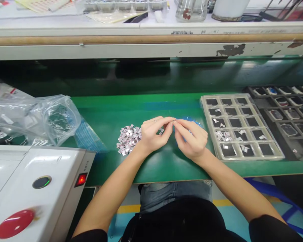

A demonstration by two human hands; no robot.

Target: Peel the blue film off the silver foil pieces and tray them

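My left hand (155,132) and my right hand (192,137) meet over the green table (154,168), thumbs and index fingers pinched together. Whatever sits between the fingertips is too small to make out. Just left of my left hand lies a pile of small white-and-dark pieces (128,139), partly covered by that hand. Behind my right hand some blue material (192,120) shows, mostly hidden. To the right is a clear compartment tray (244,127) with dark squares in its cells; several cells also hold small white pieces (223,135).
Dark trays (270,116) with rounded parts stand at the far right. Clear plastic bags (58,116) lie at the left, behind a white machine (58,168) with a red button (15,223). A shelf (141,33) with a glass jar (192,10) spans the back.
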